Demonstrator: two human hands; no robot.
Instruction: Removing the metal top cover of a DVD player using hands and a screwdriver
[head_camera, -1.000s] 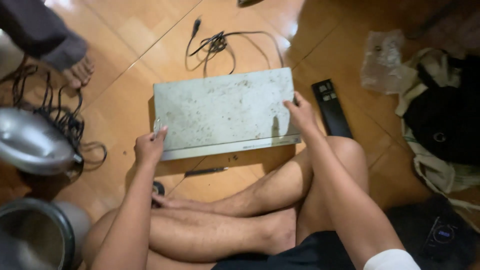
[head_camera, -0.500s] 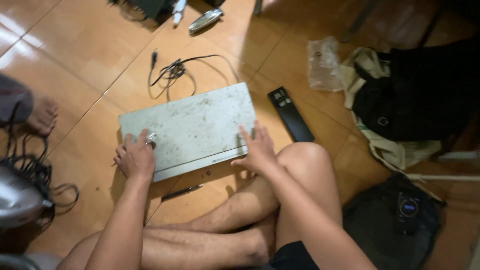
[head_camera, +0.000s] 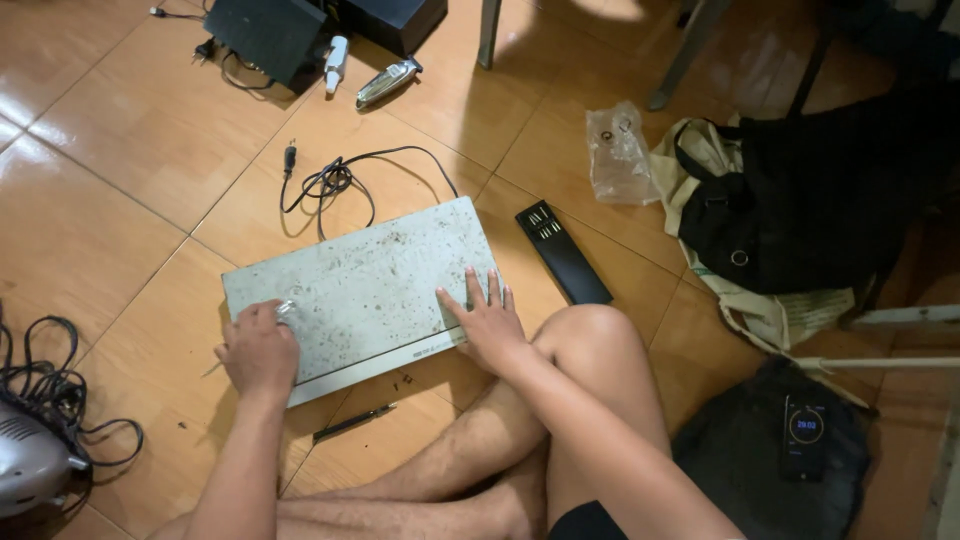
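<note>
From the head camera, I sit cross-legged on the tiled floor (head_camera: 120, 200) with a flat grey player box (head_camera: 360, 290) lying just before my knees. My right hand (head_camera: 485, 325) lies spread, palm down, on its near right corner. My left hand (head_camera: 258, 350) is curled at the near left corner, apparently pinching a small tool. The lid is on, so opening seems barely begun. A black remote (head_camera: 563, 252) lies beside it, a pen (head_camera: 350, 423) near my shin.

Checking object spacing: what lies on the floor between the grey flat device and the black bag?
In the head view, a slim black remote-like case lies between the grey flat device and the black bag, on bare floor tiles.
</note>
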